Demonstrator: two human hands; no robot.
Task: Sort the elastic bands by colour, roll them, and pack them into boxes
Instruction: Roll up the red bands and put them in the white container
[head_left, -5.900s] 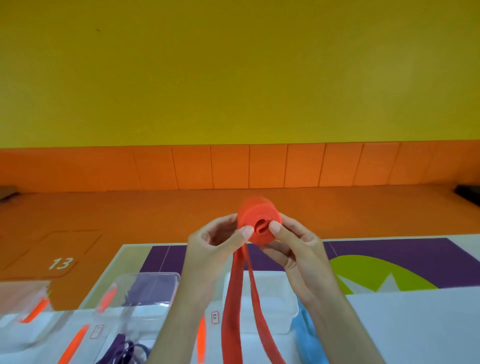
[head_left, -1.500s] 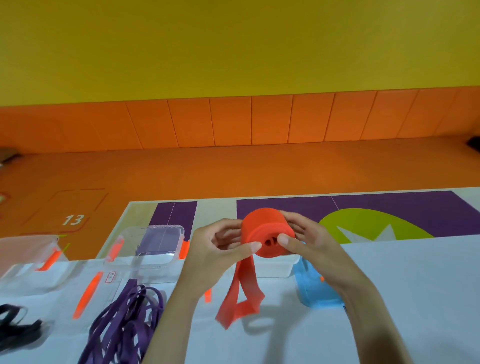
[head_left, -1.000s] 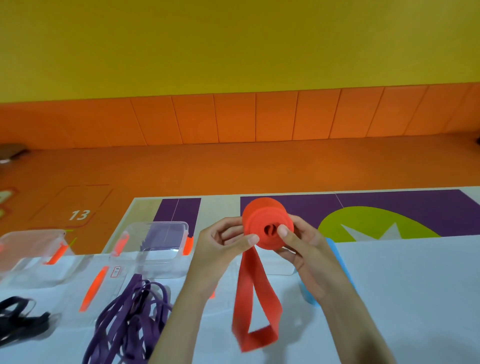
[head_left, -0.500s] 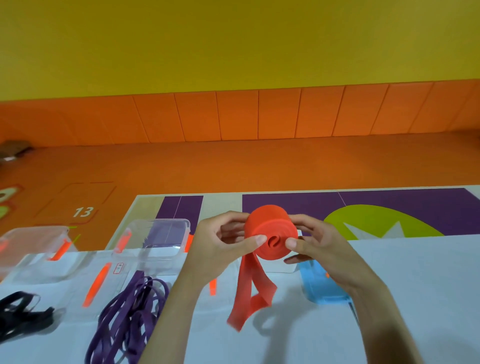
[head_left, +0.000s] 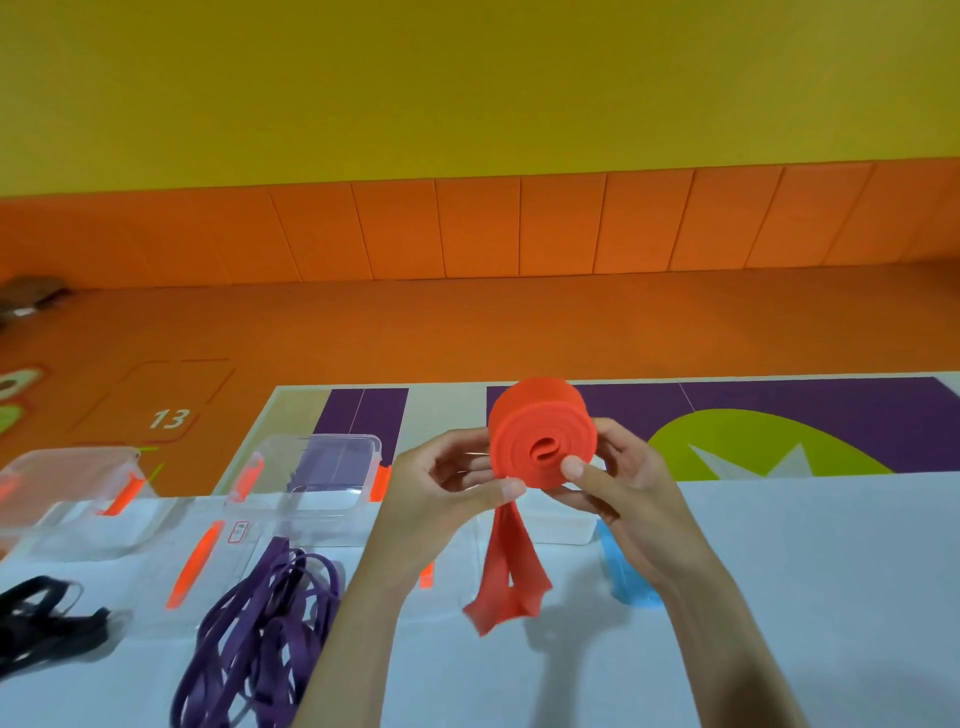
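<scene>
A thick roll of red elastic band (head_left: 540, 434) is held up over the table, its spiral end facing me. My left hand (head_left: 447, 486) grips it from the left, thumb on the roll's lower front. From the right, my right hand (head_left: 621, 491) holds it, thumb pressed on the front face. A short loose tail of the red band (head_left: 506, 577) hangs below the roll, its end just above the white tabletop (head_left: 805, 571). A blue band (head_left: 626, 577) lies under my right wrist, partly hidden.
A tangle of purple bands (head_left: 260, 634) lies at the lower left, with black bands (head_left: 41, 618) at the far left edge. Clear plastic boxes with orange clips (head_left: 322, 473) (head_left: 72, 483) stand along the table's far edge, lids (head_left: 197, 561) lying flat. Orange floor lies beyond.
The hanging red tail has grown much shorter as the roll took it up. Both hands have kept hold of the roll, turning it.
</scene>
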